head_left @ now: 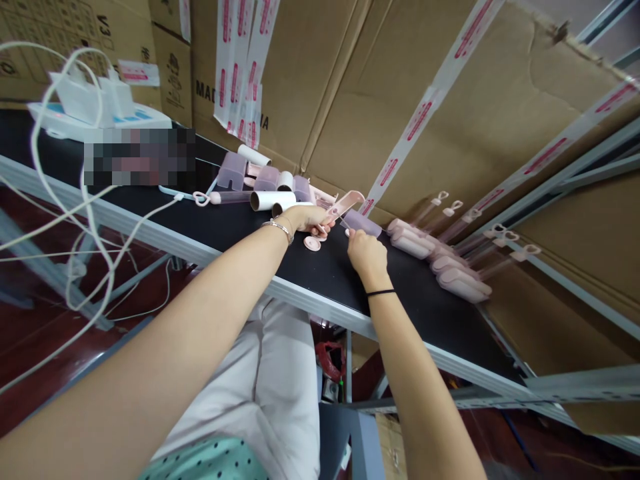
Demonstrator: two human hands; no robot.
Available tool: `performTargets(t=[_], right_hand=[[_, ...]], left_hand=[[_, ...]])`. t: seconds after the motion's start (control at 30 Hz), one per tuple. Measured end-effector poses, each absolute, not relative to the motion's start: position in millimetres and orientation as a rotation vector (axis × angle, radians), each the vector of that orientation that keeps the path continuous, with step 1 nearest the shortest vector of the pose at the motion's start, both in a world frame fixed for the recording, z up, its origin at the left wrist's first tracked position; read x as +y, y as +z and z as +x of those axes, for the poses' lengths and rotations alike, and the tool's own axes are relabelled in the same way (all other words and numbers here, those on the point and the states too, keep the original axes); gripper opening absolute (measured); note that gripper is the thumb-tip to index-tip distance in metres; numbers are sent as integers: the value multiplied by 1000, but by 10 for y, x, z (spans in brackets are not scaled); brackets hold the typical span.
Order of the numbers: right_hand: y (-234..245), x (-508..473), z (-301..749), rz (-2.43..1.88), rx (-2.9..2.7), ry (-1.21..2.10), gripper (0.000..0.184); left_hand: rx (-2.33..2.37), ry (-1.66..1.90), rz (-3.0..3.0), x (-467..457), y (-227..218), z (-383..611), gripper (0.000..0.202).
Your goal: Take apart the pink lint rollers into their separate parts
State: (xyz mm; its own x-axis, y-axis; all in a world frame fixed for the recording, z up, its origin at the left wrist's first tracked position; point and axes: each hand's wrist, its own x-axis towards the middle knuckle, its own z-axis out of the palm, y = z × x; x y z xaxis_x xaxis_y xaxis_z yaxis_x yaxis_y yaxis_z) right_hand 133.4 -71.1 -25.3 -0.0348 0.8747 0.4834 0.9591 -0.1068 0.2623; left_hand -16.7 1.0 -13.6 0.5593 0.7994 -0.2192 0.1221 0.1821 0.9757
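In the head view, my left hand (pixel 311 220) is closed around a long pale pink plastic part (pixel 349 202), which is tilted up to the right. My right hand (pixel 367 253) is closed on a thin-shafted tool (pixel 344 221), whose shaft points at the pink part; its handle is mostly hidden in the fingers. Below my left hand lies a round pink disc (pixel 313 244), with another partly hidden behind it. A lilac plastic cover (pixel 363 223) rests just behind my right hand.
White tubes (pixel 273 200) and lilac covers (pixel 233 171) are grouped at left, beside a heart-ended wand (pixel 227 198). Several pink items with clear stems (pixel 463 283) lie at right. A power strip (pixel 150 119) trails white cables. Cardboard (pixel 400 80) backs the black shelf (pixel 330 280).
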Motion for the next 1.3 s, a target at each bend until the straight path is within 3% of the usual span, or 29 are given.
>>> performTargets(t=[0.37, 0.83, 1.0, 1.3], right_hand=[[-197, -719, 1374, -2059, -2081, -735, 43], [-116, -772, 1289, -2098, -1951, -638, 42], [-93, -743, 1442, -2097, -2055, -474, 35], [-93, -753, 1455, -2102, -2099, -728, 39]], left_hand=[[858, 489, 1283, 20, -112, -169, 37], [996, 680, 1462, 37, -173, -37, 16], [1038, 726, 1468, -28, -144, -12, 24], [1099, 593, 1582, 89, -149, -56, 29]])
